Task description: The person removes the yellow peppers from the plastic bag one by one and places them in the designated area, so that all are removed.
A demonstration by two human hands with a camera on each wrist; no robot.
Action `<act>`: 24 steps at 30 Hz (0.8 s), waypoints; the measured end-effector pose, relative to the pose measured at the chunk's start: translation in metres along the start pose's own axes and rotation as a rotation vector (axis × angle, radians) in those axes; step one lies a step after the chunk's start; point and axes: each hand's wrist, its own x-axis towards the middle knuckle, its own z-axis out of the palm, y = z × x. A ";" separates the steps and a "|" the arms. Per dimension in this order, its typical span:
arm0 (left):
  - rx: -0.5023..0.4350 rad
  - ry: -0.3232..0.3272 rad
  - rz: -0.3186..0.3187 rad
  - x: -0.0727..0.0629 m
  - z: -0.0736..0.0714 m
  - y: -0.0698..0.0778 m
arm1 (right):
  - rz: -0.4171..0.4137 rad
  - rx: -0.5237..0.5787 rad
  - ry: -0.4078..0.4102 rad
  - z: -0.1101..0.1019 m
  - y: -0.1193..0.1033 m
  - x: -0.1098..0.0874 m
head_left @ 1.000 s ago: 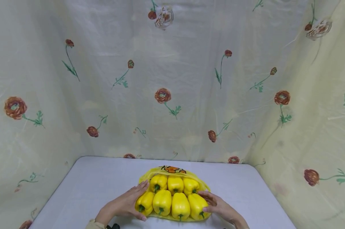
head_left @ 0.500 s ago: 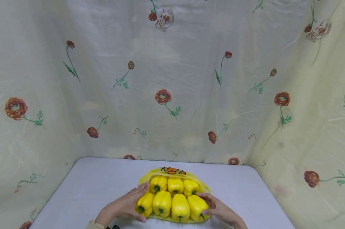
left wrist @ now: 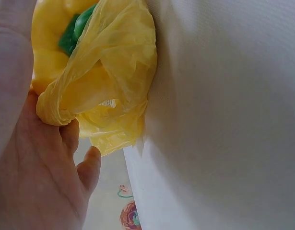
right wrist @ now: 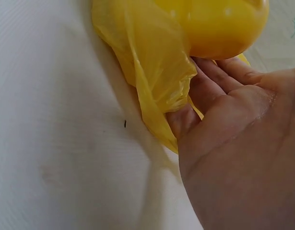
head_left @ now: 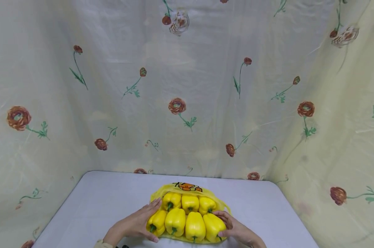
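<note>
Several yellow bell peppers [head_left: 175,221] with green stems lie in two rows on a thin yellow plastic bag [head_left: 165,189] with an orange print at its far side. My left hand [head_left: 134,222] rests against the left end of the rows, fingers straight and thumb spread. In the left wrist view the crumpled bag edge [left wrist: 113,57] lies over its fingers. My right hand [head_left: 239,230] curls around the rightmost bell pepper [head_left: 213,228], thumb at its front and fingers behind. The right wrist view shows those fingers partly hidden by the pepper [right wrist: 214,28] and bag.
The peppers and bag lie near the front of a white table [head_left: 112,193]. Flower-patterned cloth [head_left: 187,137] hangs behind the table and on both sides. A small dark speck [right wrist: 125,123] shows on the table in the right wrist view.
My right hand and the rightmost bell pepper have shifted slightly left, the pepper tilting a little. The left hand stays in place. The whole head view has slid slightly downward.
</note>
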 end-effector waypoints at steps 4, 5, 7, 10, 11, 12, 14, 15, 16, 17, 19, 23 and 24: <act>0.001 0.003 0.003 -0.001 0.000 -0.001 | 0.002 0.024 -0.009 0.001 0.000 -0.001; 0.001 0.006 0.005 -0.001 0.000 -0.001 | 0.002 0.032 -0.011 0.001 0.001 -0.001; 0.002 0.013 0.007 -0.002 -0.001 0.000 | 0.001 0.043 -0.015 0.001 0.001 -0.001; -0.003 0.018 0.006 -0.003 -0.002 0.000 | 0.001 0.052 -0.018 0.001 0.002 -0.001; -0.006 0.017 0.006 -0.003 -0.002 0.000 | 0.003 0.056 -0.020 0.001 0.002 -0.001; -0.009 0.015 0.005 -0.003 -0.002 0.000 | 0.006 0.058 -0.024 0.002 0.002 -0.001; -0.007 0.008 0.003 -0.002 -0.001 0.000 | 0.015 0.066 -0.027 0.002 0.003 -0.001; -0.007 0.006 0.004 -0.002 -0.001 -0.001 | 0.020 0.071 -0.029 0.002 0.003 -0.001; -0.008 0.004 0.004 -0.002 -0.001 -0.001 | 0.024 0.077 -0.028 0.002 0.003 -0.001; -0.008 0.004 0.004 -0.001 -0.001 -0.001 | 0.027 0.084 -0.027 0.003 0.003 -0.001; -0.008 0.004 0.001 -0.001 -0.001 -0.002 | 0.033 0.094 -0.019 0.003 0.002 -0.001; -0.014 0.008 0.001 -0.001 -0.001 -0.003 | 0.039 0.098 -0.010 0.003 0.002 0.000; -0.011 0.009 0.003 -0.001 -0.001 -0.002 | 0.042 0.095 -0.007 0.003 0.002 0.000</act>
